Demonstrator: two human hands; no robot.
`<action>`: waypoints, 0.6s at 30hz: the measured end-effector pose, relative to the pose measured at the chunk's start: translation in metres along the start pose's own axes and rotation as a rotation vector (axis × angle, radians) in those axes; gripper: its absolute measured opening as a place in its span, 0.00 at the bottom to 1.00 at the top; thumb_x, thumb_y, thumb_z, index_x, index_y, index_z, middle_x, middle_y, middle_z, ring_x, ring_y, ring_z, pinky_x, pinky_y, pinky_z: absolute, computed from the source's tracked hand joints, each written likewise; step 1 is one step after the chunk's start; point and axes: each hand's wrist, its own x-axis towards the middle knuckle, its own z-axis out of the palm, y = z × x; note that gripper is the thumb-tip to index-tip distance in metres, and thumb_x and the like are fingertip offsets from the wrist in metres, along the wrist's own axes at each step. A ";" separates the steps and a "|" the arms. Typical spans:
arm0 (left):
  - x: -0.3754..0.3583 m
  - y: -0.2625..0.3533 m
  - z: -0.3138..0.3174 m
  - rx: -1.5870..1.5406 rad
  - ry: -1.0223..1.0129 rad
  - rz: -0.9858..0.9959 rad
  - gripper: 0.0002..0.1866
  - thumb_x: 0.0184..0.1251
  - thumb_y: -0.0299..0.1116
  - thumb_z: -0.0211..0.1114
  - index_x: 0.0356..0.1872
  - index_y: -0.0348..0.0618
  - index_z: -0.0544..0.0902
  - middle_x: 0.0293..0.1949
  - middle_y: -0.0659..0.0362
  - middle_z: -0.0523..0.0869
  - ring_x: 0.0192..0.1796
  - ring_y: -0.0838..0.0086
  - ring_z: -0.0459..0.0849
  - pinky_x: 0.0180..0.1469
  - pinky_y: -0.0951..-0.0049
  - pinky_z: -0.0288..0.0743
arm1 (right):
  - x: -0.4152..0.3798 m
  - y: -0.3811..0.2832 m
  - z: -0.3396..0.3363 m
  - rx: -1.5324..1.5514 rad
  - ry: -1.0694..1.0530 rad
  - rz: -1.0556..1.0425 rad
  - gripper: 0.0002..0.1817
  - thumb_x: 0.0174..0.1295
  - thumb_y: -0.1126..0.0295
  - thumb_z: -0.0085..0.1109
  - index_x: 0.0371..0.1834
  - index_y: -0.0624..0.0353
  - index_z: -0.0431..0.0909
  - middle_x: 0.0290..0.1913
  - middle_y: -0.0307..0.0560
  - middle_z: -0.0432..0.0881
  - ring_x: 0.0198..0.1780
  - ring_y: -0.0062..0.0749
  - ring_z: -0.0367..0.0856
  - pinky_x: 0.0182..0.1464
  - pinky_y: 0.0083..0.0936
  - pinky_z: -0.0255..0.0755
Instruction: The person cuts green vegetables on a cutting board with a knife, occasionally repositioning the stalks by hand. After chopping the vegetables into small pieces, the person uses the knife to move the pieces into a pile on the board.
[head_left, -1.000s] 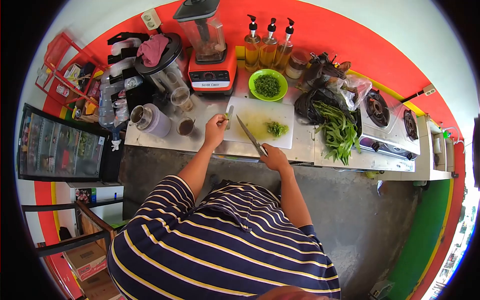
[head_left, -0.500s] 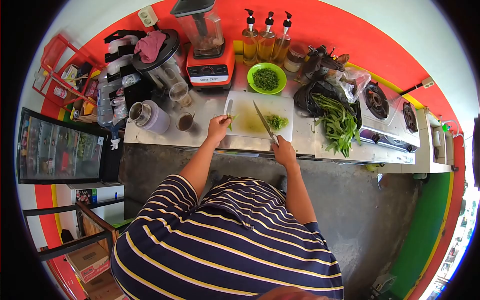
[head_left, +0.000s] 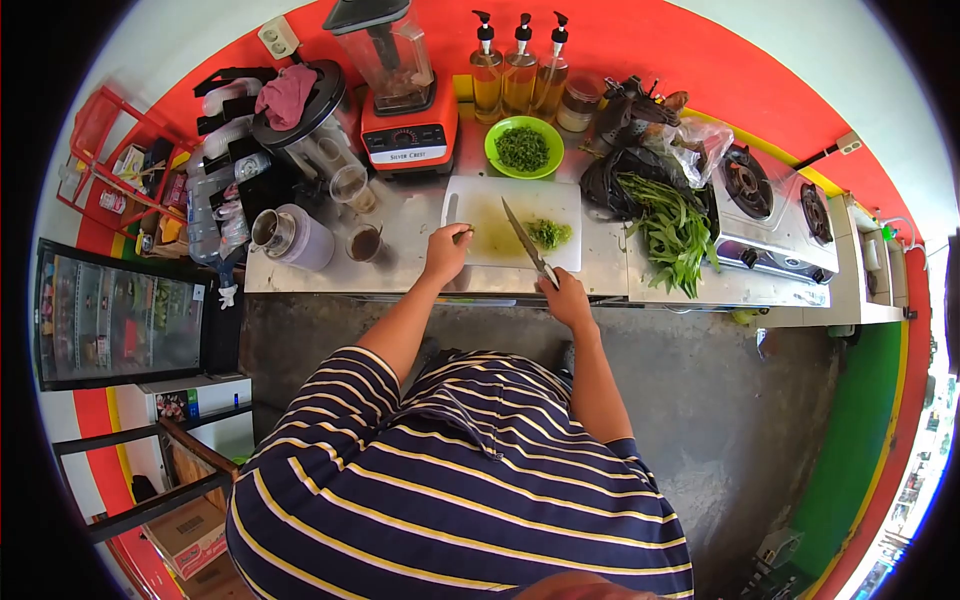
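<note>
My right hand (head_left: 566, 299) is closed round the handle of a kitchen knife (head_left: 522, 231), its long blade slanting up and left over the white cutting board (head_left: 570, 200). Beside the blade, on its right, lies a small heap of chopped greens (head_left: 548, 234). At the board's left edge my left hand (head_left: 446, 254) is closed in a pinch; a tiny dark bit shows at its fingertips, too small to name. Behind the board stands a lime-green bowl (head_left: 556, 158) holding more chopped greens (head_left: 522, 149).
Right of the board, long leafy greens (head_left: 672, 240) spill from a black plastic bag (head_left: 606, 185), near a gas stove (head_left: 775, 215). To the left stand a glass of dark liquid (head_left: 365, 244), a clear cup (head_left: 352, 187) and a flask (head_left: 300, 240). A blender (head_left: 408, 140) and pump bottles (head_left: 519, 80) line the back.
The left hand's fingers have turned slightly inward, and the green scrap that hung below them no longer shows. The knife stays over the board in the right hand. The view has shifted slightly.
</note>
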 end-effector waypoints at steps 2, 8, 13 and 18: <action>-0.001 0.002 0.011 0.159 0.044 0.241 0.08 0.68 0.28 0.67 0.43 0.35 0.88 0.41 0.50 0.88 0.45 0.57 0.87 0.52 0.64 0.78 | -0.002 -0.010 -0.003 0.001 -0.005 -0.006 0.20 0.69 0.54 0.59 0.43 0.63 0.81 0.38 0.70 0.84 0.46 0.69 0.82 0.47 0.55 0.74; -0.008 0.012 0.045 0.271 0.042 0.313 0.08 0.63 0.24 0.69 0.42 0.37 0.90 0.42 0.50 0.85 0.47 0.53 0.83 0.52 0.59 0.77 | 0.003 -0.030 0.009 0.002 -0.023 -0.031 0.23 0.70 0.54 0.58 0.37 0.69 0.80 0.35 0.71 0.84 0.40 0.69 0.82 0.45 0.54 0.75; -0.014 0.025 0.048 0.470 0.223 0.506 0.10 0.59 0.23 0.70 0.42 0.40 0.91 0.42 0.54 0.84 0.46 0.56 0.80 0.53 0.60 0.76 | 0.011 -0.045 0.018 -0.136 -0.023 -0.032 0.21 0.71 0.56 0.55 0.41 0.68 0.79 0.37 0.72 0.85 0.43 0.69 0.84 0.48 0.57 0.77; -0.006 0.021 0.046 0.465 0.135 0.510 0.10 0.59 0.25 0.70 0.42 0.41 0.90 0.42 0.54 0.85 0.47 0.55 0.80 0.54 0.60 0.76 | 0.010 -0.053 0.026 -0.220 -0.039 0.002 0.19 0.73 0.57 0.52 0.47 0.66 0.75 0.37 0.70 0.86 0.44 0.69 0.85 0.48 0.55 0.79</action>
